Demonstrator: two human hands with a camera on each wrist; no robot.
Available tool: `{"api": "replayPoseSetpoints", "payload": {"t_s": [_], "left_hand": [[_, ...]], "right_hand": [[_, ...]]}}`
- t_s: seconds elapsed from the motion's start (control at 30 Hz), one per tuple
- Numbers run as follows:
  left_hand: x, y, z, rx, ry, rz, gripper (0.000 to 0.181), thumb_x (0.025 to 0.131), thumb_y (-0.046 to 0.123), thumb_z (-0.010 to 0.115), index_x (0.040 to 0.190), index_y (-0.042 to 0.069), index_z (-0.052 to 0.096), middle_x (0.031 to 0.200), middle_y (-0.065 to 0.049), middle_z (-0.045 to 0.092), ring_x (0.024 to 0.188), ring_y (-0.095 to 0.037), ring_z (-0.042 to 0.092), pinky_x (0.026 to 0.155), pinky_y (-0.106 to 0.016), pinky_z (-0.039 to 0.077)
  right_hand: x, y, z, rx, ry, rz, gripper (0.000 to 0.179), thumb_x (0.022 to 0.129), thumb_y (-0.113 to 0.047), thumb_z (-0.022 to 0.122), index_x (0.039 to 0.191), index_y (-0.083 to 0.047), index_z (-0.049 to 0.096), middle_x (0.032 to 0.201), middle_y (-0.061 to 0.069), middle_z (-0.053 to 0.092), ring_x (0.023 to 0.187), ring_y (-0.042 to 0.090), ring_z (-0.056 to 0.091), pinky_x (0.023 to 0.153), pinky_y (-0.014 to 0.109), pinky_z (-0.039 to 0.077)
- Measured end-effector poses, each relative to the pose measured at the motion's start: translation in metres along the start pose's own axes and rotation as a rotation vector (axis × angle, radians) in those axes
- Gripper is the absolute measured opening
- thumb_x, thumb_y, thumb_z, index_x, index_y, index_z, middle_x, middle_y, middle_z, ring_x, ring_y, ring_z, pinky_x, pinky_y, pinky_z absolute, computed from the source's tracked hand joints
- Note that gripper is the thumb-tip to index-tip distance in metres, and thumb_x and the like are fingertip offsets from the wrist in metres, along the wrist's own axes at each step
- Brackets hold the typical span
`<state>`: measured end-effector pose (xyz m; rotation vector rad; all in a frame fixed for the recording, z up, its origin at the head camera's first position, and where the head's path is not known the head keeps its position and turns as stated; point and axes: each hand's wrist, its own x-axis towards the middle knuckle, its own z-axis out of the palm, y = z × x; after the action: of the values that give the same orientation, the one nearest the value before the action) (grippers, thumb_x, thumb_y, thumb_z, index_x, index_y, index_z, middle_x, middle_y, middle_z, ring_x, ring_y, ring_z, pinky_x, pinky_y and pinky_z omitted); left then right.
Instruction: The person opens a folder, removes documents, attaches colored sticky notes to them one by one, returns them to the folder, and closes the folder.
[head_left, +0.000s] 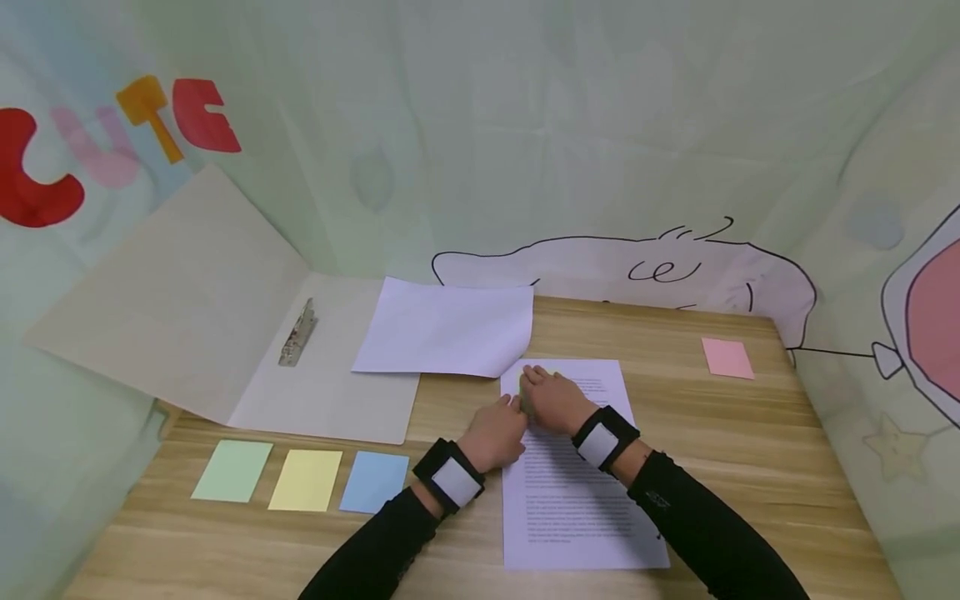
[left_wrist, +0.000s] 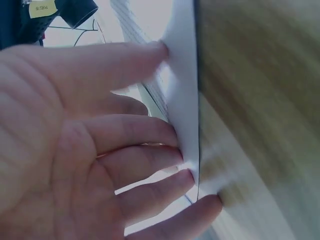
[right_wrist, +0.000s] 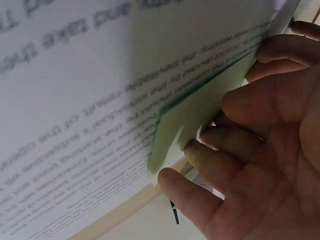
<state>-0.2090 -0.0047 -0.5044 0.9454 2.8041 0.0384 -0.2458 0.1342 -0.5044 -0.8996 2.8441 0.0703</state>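
A printed sheet (head_left: 555,517) lies on the wooden table in front of me. Near its upper left, my right hand (head_left: 555,402) presses a pale green sticky note (right_wrist: 192,110) against the page with its fingertips, as the right wrist view shows. The fingers there are only slightly bent. My left hand (head_left: 495,435) rests at the sheet's left edge, its fingers extended. In the left wrist view its fingertips (left_wrist: 186,176) touch the paper's margin, and the little finger reaches the wood. Most of the note is hidden by the hands in the head view.
An opened folder (head_left: 337,408) with a metal clip (head_left: 298,333) stands at the back left. A blank-looking sheet (head_left: 457,329) overlaps it. Green (head_left: 232,471), yellow (head_left: 306,481) and blue (head_left: 375,482) sticky notes line the front left; a pink one (head_left: 727,358) lies far right.
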Motion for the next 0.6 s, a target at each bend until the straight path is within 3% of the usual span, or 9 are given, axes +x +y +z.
{"api": "replayPoseSetpoints", "payload": {"t_s": [0.23,0.6], "left_hand": [[-0.0003,0.0011,0.0012,-0.032,-0.044,-0.026,0.075,0.07,0.051,0.079,0.12,-0.002,0.062,0.133,-0.017,0.05,0.125,-0.029,0.045,0.083,-0.043,0.051],[-0.0001,0.0036,0.0002,-0.001,-0.054,-0.035,0.067,0.068,0.054,0.079,0.11,0.003,0.067,0.125,-0.013,0.053,0.12,-0.025,0.047,0.075,-0.039,0.052]], "right_hand": [[-0.0037,-0.0001,-0.0037,0.025,-0.031,0.01,0.05,0.084,-0.005,0.06,0.131,0.008,0.047,0.14,0.022,0.043,0.128,0.034,0.041,0.097,0.049,0.04],[-0.0068,0.0061,0.0055,0.012,-0.023,0.042,0.05,0.086,-0.006,0.058,0.132,0.008,0.046,0.14,0.024,0.042,0.128,0.036,0.041,0.097,0.044,0.041]]}}
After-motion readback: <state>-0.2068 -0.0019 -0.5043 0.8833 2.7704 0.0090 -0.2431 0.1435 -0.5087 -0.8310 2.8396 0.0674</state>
